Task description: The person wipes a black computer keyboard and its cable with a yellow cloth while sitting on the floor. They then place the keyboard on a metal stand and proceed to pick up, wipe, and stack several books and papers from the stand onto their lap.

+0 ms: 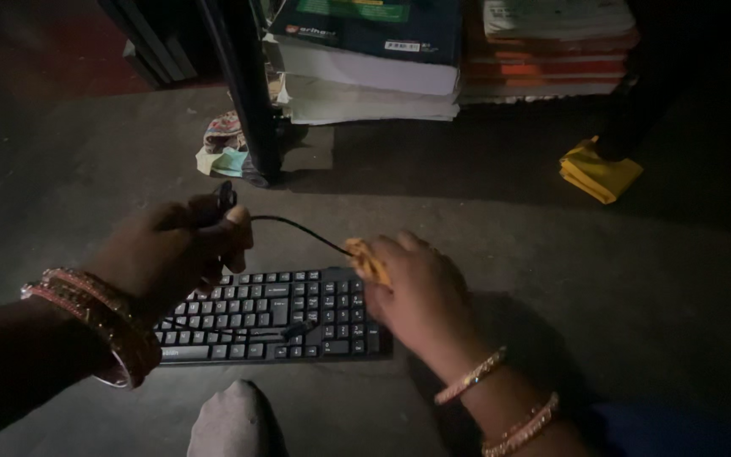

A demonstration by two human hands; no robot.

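Observation:
A black keyboard (281,317) lies on the dim grey floor in front of me. My left hand (171,250) is closed around the black cable (302,227), holding part of it up above the keyboard's left side. The cable runs rightward to my right hand (416,292), which pinches a small yellow cloth (365,261) around it over the keyboard's right end. Both wrists wear bangles. A loop of cable rests across the keys.
Stacks of books (365,59) and papers (552,51) sit on the floor behind. A dark furniture leg (251,93) stands near a crumpled wrapper (223,148). A folded yellow cloth (598,173) lies under another leg at right. My knee (234,423) shows below.

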